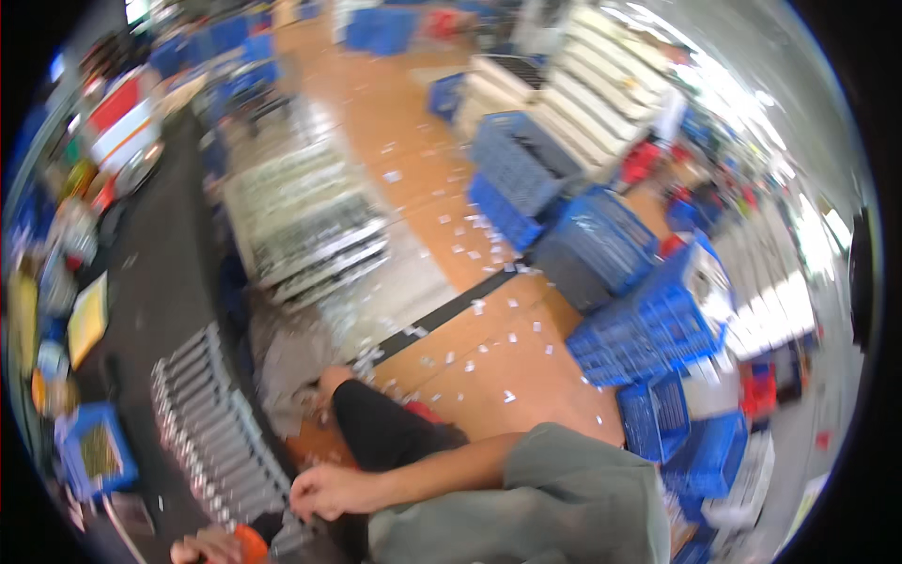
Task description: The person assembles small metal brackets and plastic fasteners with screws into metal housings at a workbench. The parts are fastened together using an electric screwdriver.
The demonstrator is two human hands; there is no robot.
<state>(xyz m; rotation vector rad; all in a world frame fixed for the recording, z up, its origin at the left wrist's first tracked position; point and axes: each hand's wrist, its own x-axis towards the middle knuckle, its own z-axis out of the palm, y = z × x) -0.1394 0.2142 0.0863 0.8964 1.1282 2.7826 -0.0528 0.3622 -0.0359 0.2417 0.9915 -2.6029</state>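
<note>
Crates (601, 244) stacked empty; bin (94, 456) holds small parts.

the whole view is smeared by motion blur, with nothing crisp from the upper left to the lower right. strong daylight glare washes out the upper right and right edge, while the left side sits dimmer. fisheye bending curves straight lines toward the black rim.
</note>
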